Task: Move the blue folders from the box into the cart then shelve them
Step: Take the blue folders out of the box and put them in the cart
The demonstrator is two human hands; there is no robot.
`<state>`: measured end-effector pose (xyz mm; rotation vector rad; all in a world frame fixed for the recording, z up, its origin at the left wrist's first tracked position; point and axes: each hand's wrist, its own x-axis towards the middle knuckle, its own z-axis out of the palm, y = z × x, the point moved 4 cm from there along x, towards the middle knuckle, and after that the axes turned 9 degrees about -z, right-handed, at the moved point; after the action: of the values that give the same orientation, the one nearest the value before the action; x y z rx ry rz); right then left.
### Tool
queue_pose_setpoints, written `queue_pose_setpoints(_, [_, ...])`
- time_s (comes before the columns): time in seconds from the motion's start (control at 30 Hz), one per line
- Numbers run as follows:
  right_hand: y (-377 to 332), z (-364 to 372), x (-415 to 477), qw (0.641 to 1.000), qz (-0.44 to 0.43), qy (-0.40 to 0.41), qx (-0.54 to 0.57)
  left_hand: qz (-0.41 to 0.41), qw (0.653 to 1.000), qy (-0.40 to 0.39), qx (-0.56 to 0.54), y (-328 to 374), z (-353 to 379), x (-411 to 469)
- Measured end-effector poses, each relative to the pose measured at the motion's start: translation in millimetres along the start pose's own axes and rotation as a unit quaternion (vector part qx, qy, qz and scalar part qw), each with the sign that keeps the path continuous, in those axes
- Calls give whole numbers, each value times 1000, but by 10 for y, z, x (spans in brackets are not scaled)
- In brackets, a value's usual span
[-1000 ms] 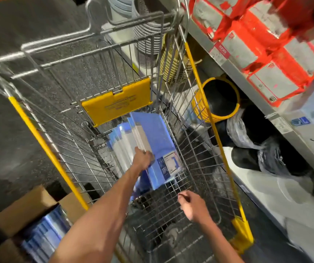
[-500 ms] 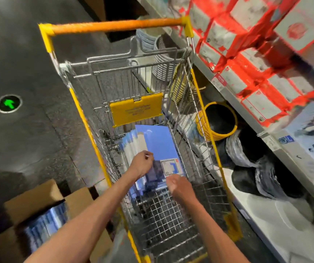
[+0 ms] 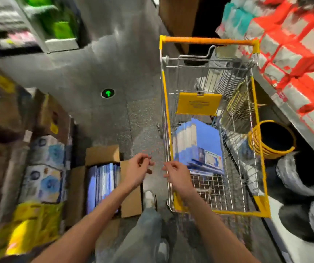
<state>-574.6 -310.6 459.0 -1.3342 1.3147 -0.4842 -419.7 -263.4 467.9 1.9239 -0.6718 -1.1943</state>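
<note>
A stack of blue folders [image 3: 199,145] lies inside the wire cart [image 3: 258,141], leaning toward its far end. More blue folders [image 3: 101,184] stand upright in an open cardboard box [image 3: 103,154] on the floor to the cart's left. My left hand [image 3: 137,169] hovers over the box's right flap with loosely curled fingers, holding nothing. My right hand [image 3: 175,174] hangs at the cart's left rim, fingers relaxed and empty. Both hands are outside the cart's basket.
Shelving with red-and-white packs [image 3: 292,54] runs along the right. A yellow basket [image 3: 272,139] and dark wrapped bundles [image 3: 294,173] sit under it. Stacked cartons [image 3: 44,168] line the left. A green arrow marker [image 3: 107,93] is on the grey floor. My shoe [image 3: 149,199] stands between box and cart.
Both hands have left the folders in the cart and drawn back out toward the left. The view has swung left, bringing the box and its folders into sight.
</note>
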Motion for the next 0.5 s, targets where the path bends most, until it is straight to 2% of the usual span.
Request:
queue_pose_setpoints(0.17, [14, 709, -384, 997, 1, -79, -10, -83, 995, 54, -5, -818, -645, -348])
queue_pose_setpoints(0.4, [221, 1754, -719, 979, 61, -190, -36, -175, 979, 101, -34, -1819, -1489, -602])
queue_pose_setpoints(0.5, [281, 2284, -748, 972, 81, -212, -58, -200, 971, 119, -47, -2238, -1916, -575])
